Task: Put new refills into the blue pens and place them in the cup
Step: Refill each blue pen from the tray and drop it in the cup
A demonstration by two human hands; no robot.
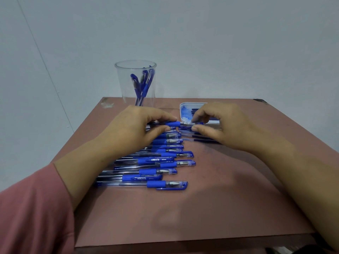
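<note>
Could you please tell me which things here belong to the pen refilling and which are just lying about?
Job:
held pen, pinched by left hand and right hand
row of pens
cup
refill tray
loose refills

Lying about:
only the table and wall, mere backdrop

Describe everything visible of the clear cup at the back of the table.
The cup is a tall, clear tumbler, plastic or glass by its look, with a thin rim and walls narrowing downward. It stands upright near the far edge of the reddish-brown table, left of the white tray. A few blue pens lean inside toward its right wall. Neither hand touches it; the left hand hides part of its base.
</note>
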